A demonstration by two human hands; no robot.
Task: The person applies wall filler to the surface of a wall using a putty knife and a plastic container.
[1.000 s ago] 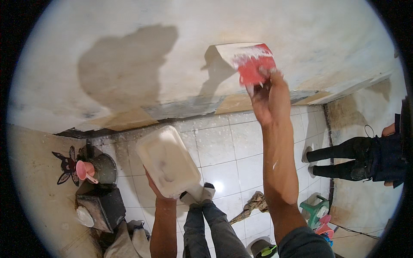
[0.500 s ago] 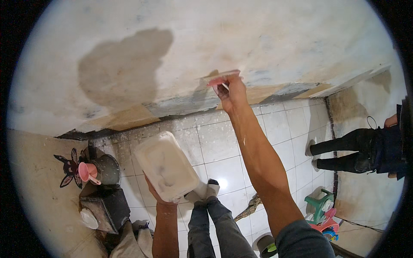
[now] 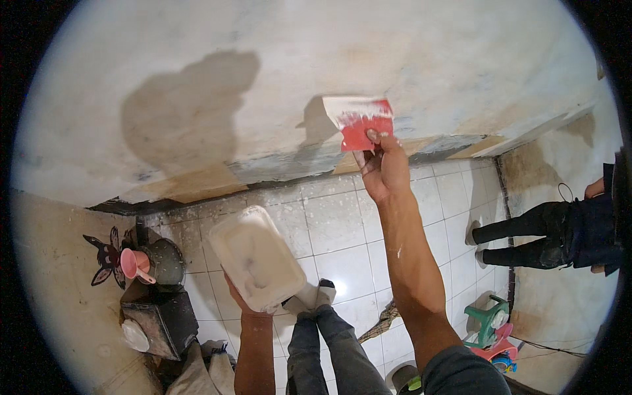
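My right hand (image 3: 385, 168) pinches a flat red putty scraper (image 3: 361, 131) by its lower edge. White paste coats the scraper's upper edge, and its face is turned toward me, close to the wall (image 3: 296, 39). White smears also mark my fingers. My left hand (image 3: 238, 294) grips the lower left side of a white rectangular tub (image 3: 285, 294). Pale creamy paste lies in the tub, with a dent in its middle; the fingers beneath are hidden. The wall is off-white and patchy, with grey and tan bare strips along its foot.
At the left stand a grey bucket (image 3: 164, 260), a pink dipper (image 3: 136, 264) and a dark box (image 3: 160, 319). Green and pink stools (image 3: 487, 319) are at the lower right. Another person (image 3: 553, 230) stands at the right wall. Splashes dot the white floor tiles (image 3: 336, 220).
My right hand has moved right and slightly down. The scraper, edge-on against the wall before, now shows its broad red face. The tub has barely moved.
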